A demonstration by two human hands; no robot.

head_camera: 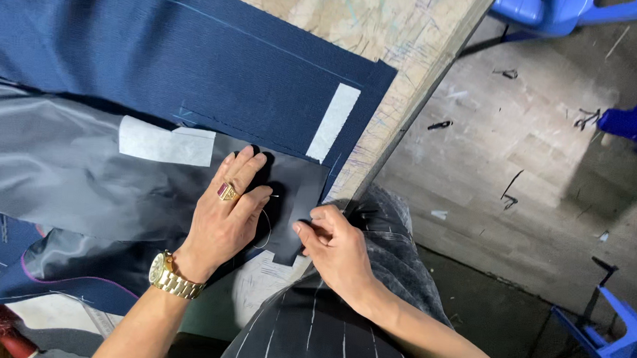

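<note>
hand sewing looks to be the step in hand: a small dark patch (pixel 295 199) lies on grey lining (pixel 65 166) at the near edge of the table (pixel 412 53), and both hands are on it. the left hand (pixel 226 218) lies palm down, fingers spread and flat, pressing the patch onto the lining; it grips nothing, only pins the cloth in place. it wears a ring (pixel 227 191) with a red stone and a gold watch (pixel 172 274) at the wrist. the right hand (pixel 336 249) comes in from the body side with its fingers curled tight, pinching the near edge of the patch. a thin thread (pixel 265 231) loops between the two hands, and a small pale glint near the left fingertips may be a needle, though it is too small to be sure. the right wrist is bent inward, with the forearm running down to the lower right. beyond the patch lies navy cloth (pixel 194 56) with chalk lines and a white strip (pixel 334 122); a second white piece (pixel 166 143) sits on the lining. as a judgement, the next stitch calls for the left hand to hold the layers flat and unshifted while the right works close to the patch edge, keeping the thread free of snags.
</note>
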